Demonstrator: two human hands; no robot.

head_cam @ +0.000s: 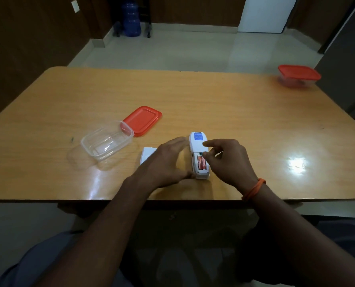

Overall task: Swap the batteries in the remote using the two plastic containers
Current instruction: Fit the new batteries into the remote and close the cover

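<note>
A white remote (197,141) lies face down near the table's front edge, its battery bay uncovered with two orange batteries (201,162) inside. My left hand (168,162) rests against the remote's left side, thumb at its near end. My right hand (228,158) hovers at the right side, fingertips touching the top of the batteries. The white battery cover (147,155) lies to the left, partly hidden by my left hand. An open clear container (107,139) sits further left, its red lid (142,120) beside it. A second container (299,76) with a red lid stands far right.
The wooden table (193,96) has a bright glare patch at the right. A grey cabinet stands past the table's right edge. On the floor beyond are a blue water jug (131,17) and a stand.
</note>
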